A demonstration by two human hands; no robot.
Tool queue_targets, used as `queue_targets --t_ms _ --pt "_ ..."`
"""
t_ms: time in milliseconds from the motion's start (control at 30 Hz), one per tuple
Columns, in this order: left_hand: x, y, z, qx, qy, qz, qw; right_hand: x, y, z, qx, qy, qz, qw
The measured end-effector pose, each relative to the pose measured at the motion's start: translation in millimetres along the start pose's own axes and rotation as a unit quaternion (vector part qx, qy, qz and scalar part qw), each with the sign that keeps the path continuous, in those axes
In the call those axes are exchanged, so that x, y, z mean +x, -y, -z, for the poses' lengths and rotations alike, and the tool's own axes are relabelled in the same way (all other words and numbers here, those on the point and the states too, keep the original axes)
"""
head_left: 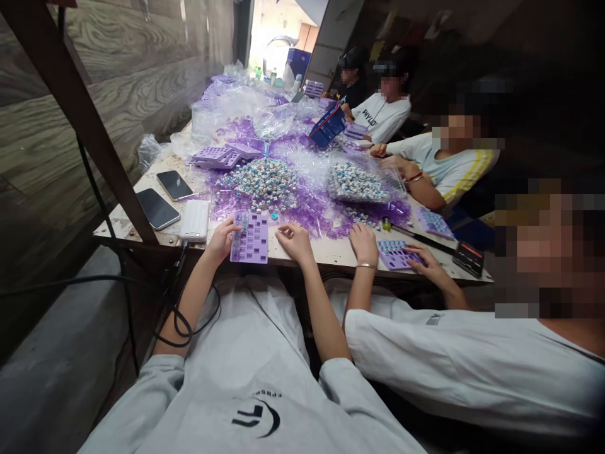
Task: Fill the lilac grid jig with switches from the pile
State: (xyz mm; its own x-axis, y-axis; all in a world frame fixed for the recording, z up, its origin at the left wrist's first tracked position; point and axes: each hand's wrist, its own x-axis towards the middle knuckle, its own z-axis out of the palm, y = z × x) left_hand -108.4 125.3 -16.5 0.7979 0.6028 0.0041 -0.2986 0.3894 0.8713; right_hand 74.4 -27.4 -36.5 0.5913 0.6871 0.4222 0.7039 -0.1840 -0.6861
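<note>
My left hand (221, 241) grips the left edge of a purple slotted tray (258, 243), held tilted up at the table's front edge. Small clear and bluish pieces sit in the tray's left columns, while the slots to the right show dark openings. Just right of the tray is my right hand (293, 243), its fingers curled in a pinch; whatever may be between the fingertips is too small to make out. Beyond both hands lies a heap of small white and blue parts (265, 180), with a teal piece (274, 215) at its near side.
Two phones (158, 208) and a white power bank (194, 221) with a cable lie left. Stacked purple trays (217, 156) sit behind them. Purple clear strips (312, 217) surround the heap. A co-worker's hands (363, 243) are close on my right, beside another purple tray (399, 254).
</note>
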Motion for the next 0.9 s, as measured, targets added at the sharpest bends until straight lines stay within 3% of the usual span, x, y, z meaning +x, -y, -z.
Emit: queue_targets --t_ms 167,367,500,900 --pt "-2.2 -2.8 -3.0 -0.004 0.003 0.0 1.0 -4.9 33.7 1.6 0.075 -0.069 0.05 0.994" --pt "-0.5 -1.9 -1.8 -0.003 -0.005 -0.006 1.0 -4.7 75.3 -20.6 0.105 0.005 0.158 0.982" --pt "0.6 0.1 -0.6 0.004 -0.017 -0.01 1.0 -1.5 76.9 -32.7 0.112 0.024 0.153 0.981" --pt "-0.2 0.7 -4.1 0.01 -0.024 -0.019 0.999 -0.8 73.5 -35.8 0.093 0.035 0.152 0.983"
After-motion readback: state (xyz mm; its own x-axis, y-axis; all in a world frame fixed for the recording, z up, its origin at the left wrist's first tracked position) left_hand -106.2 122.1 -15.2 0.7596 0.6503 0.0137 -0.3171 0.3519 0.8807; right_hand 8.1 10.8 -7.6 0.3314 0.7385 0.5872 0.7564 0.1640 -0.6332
